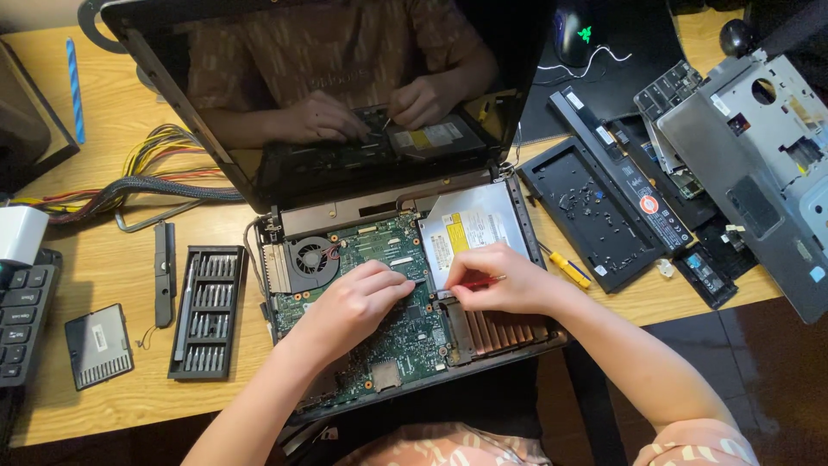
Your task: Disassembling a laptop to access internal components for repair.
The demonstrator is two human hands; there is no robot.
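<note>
Laptop [405,285], stripped of its top cover and with the green motherboard [384,319] exposed, lies open at the near edge of the wooden tabletop [129,259], its dark screen [345,86] tilted back. Cooling fan [312,256] sits at the board's upper left, a silver optical drive [470,226] at the upper right, and a copper-coloured finned heatsink [500,330] along the right front.

Right hand [504,280] is closed around a slim red-handled screwdriver [479,281], the tip aimed left toward the board just beside the drive's lower corner. Left hand [358,306] rests on the board, fingers curled, fingertips pressing near the same spot; whether it pinches anything cannot be told.

Judgement on the step in hand: the driver should stand square to the screw head and be turned with light downward pressure, while the left hand steadies the board without touching exposed components.

Surroundings: a black bit set tray [207,312] lies left of the laptop, a yellow-handled screwdriver [569,269] to the right, a removed black base panel [591,211] and a grey palmrest cover [759,164] further right, and a bundle of coloured cables [147,177] at upper left.
</note>
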